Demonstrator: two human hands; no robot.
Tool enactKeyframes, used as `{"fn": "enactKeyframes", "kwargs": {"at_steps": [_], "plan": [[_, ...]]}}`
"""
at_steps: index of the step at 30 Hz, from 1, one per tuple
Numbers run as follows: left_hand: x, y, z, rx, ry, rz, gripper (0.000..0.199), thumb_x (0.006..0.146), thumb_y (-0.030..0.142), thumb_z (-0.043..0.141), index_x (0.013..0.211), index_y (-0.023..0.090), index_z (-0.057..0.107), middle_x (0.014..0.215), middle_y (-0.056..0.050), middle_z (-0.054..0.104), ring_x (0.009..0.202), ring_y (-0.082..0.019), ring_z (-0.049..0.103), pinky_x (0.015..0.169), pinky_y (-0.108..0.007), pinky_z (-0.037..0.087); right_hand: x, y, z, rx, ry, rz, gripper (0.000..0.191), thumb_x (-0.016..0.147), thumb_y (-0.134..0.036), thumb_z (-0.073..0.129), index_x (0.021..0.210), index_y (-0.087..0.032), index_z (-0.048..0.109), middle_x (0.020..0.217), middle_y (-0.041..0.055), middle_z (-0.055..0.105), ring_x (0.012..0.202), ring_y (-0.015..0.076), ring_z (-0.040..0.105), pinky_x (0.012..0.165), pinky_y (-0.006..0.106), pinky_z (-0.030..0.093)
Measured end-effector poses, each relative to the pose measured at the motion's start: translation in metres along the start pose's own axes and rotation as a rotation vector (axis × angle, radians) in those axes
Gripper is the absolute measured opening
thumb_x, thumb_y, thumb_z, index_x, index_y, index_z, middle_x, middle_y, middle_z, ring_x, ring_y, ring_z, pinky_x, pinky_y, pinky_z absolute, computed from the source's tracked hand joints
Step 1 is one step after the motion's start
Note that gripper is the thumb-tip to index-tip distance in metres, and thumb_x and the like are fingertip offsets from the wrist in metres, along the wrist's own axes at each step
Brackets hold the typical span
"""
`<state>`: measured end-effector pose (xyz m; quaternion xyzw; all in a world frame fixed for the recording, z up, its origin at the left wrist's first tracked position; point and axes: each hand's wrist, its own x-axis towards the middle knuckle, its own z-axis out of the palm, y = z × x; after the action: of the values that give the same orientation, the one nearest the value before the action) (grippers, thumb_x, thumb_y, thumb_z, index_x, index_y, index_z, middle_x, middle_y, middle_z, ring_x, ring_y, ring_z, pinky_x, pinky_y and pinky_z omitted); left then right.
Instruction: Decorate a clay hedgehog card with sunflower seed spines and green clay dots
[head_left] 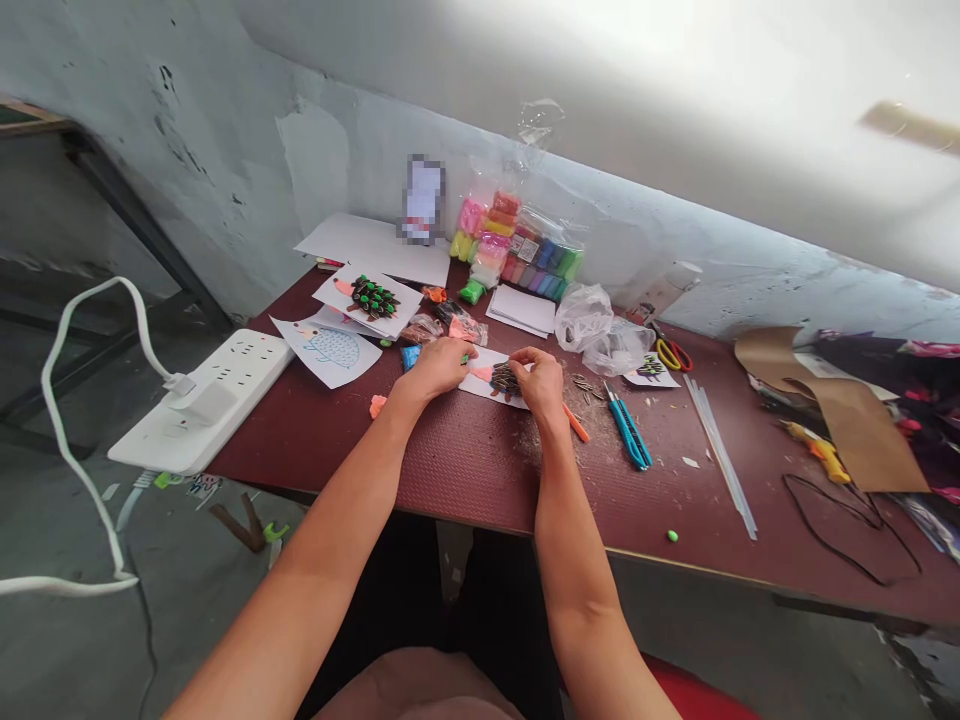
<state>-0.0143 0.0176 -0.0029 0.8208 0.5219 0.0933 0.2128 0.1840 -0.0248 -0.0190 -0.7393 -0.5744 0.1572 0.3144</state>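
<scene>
Between my hands a small white card lies on the dark red table, bearing a hedgehog figure with a pink face and dark seed spines. My left hand is closed at the card's left end, with a bit of green at the fingertips. Over the card's right side, my right hand pinches at the spines; whatever is between its fingertips is too small to make out. Loose seeds are scattered right of my right hand. Beside its wrist lies an orange tool.
A teal cutter, red-yellow scissors, clear sticks and a yellow glue gun lie to the right. Clay packs stand at the back. At left are a finished hedgehog card, a hedgehog drawing and a white power strip.
</scene>
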Motion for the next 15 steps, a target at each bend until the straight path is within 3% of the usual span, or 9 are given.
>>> {"fn": "enactKeyframes", "kwargs": {"at_steps": [3, 15], "plan": [[0.0006, -0.0008, 0.0012, 0.000, 0.003, 0.004, 0.040, 0.094, 0.017, 0.064, 0.131, 0.023, 0.079, 0.134, -0.011, 0.077, 0.126, -0.030, 0.071, 0.106, -0.035, 0.053, 0.0002, -0.0012, -0.0009, -0.065, 0.016, 0.004, 0.020, 0.085, -0.027, 0.065, 0.093, -0.021, 0.082, 0.103, 0.0060, 0.076, 0.088, 0.0202, 0.069, 0.088, 0.032, 0.052], [-0.0003, 0.0009, 0.0007, -0.001, 0.012, -0.003, 0.039, 0.094, 0.017, 0.064, 0.129, 0.024, 0.080, 0.133, -0.011, 0.078, 0.125, -0.030, 0.071, 0.107, -0.035, 0.053, 0.0012, -0.0046, 0.0020, -0.106, -0.012, 0.014, 0.022, 0.089, -0.026, 0.062, 0.094, -0.020, 0.083, 0.102, 0.0070, 0.077, 0.091, 0.0207, 0.070, 0.089, 0.031, 0.052]]}}
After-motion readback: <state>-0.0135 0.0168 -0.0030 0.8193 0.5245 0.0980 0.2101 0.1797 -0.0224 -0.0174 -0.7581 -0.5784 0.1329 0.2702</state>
